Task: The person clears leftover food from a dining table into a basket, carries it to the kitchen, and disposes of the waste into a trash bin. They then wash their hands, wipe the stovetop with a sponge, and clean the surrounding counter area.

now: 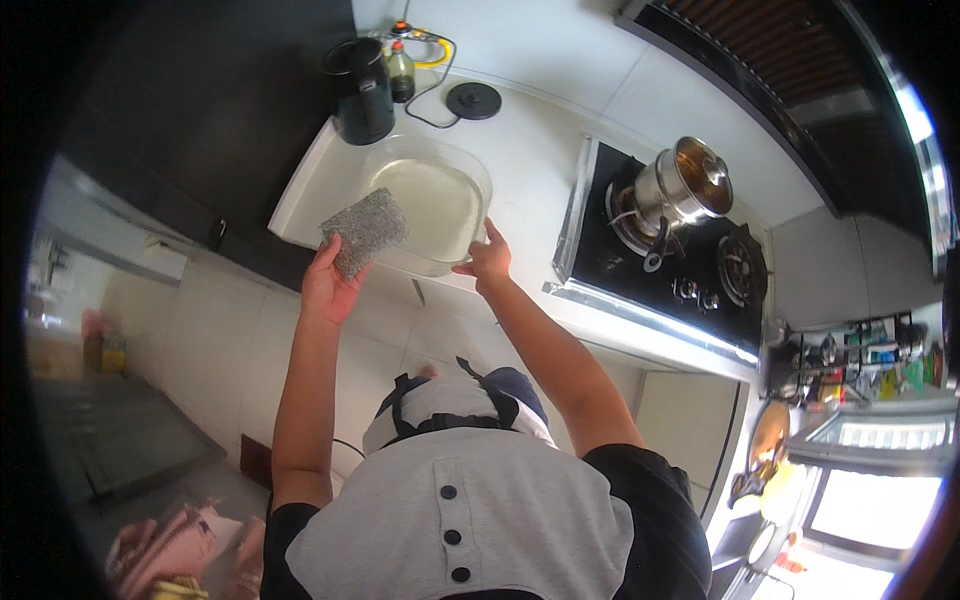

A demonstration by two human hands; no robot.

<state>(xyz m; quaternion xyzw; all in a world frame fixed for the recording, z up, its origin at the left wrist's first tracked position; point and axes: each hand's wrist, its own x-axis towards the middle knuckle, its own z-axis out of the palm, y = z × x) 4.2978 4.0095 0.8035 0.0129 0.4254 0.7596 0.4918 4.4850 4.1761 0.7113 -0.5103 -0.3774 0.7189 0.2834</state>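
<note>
My left hand (330, 283) grips a grey, rough-textured scouring pad (367, 229) and holds it over the near left side of a clear basin (424, 265). The basin rests on the white counter at its front edge, and its pale bottom shows through; whether there is water in it I cannot tell. At its near right corner, my right hand (489, 259) takes hold of the wall, one finger along the right side and the others at the front.
A dark pitcher (364, 94) stands behind the basin, with a red-capped bottle (402, 73) and a round black corded base (473, 100) nearby. To the right, a lidded steel pot (679, 180) sits on the black gas hob (622, 274). The range hood (780, 82) overhangs the hob.
</note>
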